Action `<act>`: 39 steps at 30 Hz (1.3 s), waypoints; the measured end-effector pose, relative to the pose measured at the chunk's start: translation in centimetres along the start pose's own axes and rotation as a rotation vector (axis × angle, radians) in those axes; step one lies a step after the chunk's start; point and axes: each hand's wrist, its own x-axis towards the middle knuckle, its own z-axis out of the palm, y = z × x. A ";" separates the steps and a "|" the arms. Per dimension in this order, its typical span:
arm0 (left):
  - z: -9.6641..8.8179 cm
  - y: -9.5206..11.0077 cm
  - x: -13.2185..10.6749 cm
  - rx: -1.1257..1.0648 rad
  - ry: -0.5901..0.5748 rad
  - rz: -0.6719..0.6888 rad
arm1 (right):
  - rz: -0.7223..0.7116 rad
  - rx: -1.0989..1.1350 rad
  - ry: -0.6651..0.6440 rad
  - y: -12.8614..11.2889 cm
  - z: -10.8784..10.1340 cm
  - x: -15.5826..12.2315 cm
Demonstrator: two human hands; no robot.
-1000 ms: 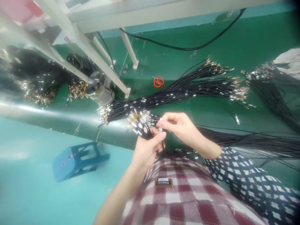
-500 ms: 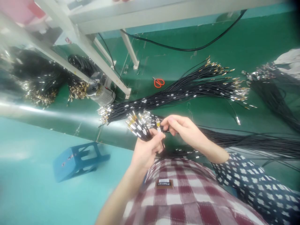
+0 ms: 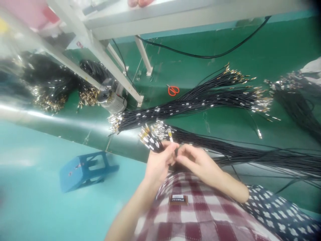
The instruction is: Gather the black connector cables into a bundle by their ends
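Note:
My left hand (image 3: pixel 158 161) is closed round a bunch of thin black cables (image 3: pixel 152 139) whose gold and silver connector ends fan out above its fingers. My right hand (image 3: pixel 195 161) sits right beside it, fingers pinched together on black cable strands just below the bunch; the cables trail away to the right (image 3: pixel 263 155) across the green table (image 3: pixel 200 67). Both hands are close to my body, above my checked shirt.
A long sheaf of finished black cables (image 3: pixel 195 102) lies across the green table behind my hands. Orange-handled scissors (image 3: pixel 173 90) lie further back. More cable piles sit at far left (image 3: pixel 47 87) and far right (image 3: pixel 293 93). A blue stool (image 3: pixel 86 169) stands on the teal floor.
My right hand has come down and in from the connector tips to the cable strands beside my left hand. The left hand kept its hold on the bunch.

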 end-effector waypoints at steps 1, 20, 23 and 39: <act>-0.1 0.0 0.1 -0.004 0.006 0.009 | 0.004 -0.013 -0.012 0.1 0.1 0.0; -5.4 -1.6 0.2 -0.177 -0.072 -0.035 | 0.182 -0.577 0.103 11.7 -0.8 9.5; -5.7 -1.8 0.4 -0.297 -0.021 -0.098 | 0.163 -0.583 0.098 12.9 -0.7 9.9; 0.4 1.5 1.5 -0.079 -0.071 0.109 | 0.257 0.527 -0.228 4.1 -1.9 -1.3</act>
